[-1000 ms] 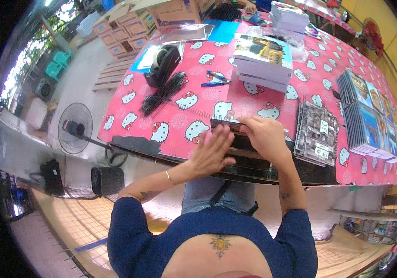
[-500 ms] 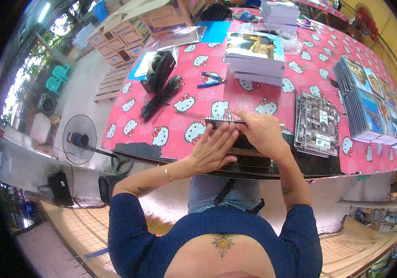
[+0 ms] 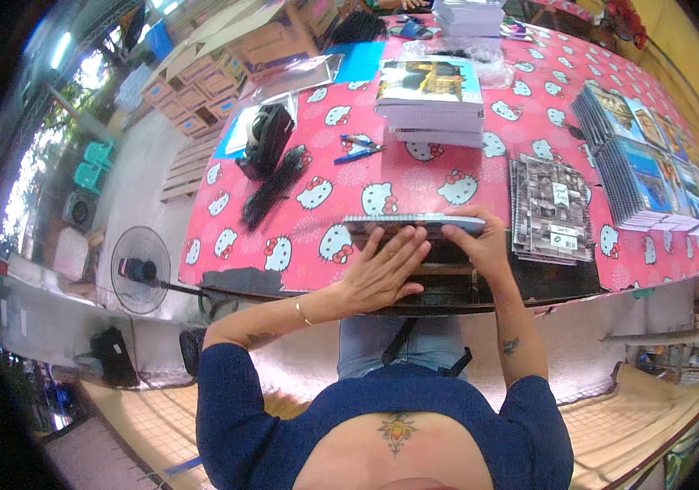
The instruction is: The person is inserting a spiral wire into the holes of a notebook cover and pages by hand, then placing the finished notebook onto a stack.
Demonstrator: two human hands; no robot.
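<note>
Right hand (image 3: 482, 243)'s just slid to pinch the notebook (image 3: 437, 225)'s right end, left hand (image 3: 378, 269) flat-open against it, so coil (image 3: 382, 218)'s probably nearly through.

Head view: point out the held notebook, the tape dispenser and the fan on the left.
Held notebook (image 3: 402, 219): head view, on its upward-facing long edge.
Tape dispenser (image 3: 266, 153): head view, on its black body.
Fan (image 3: 134, 269): head view, on its dark middle.
</note>
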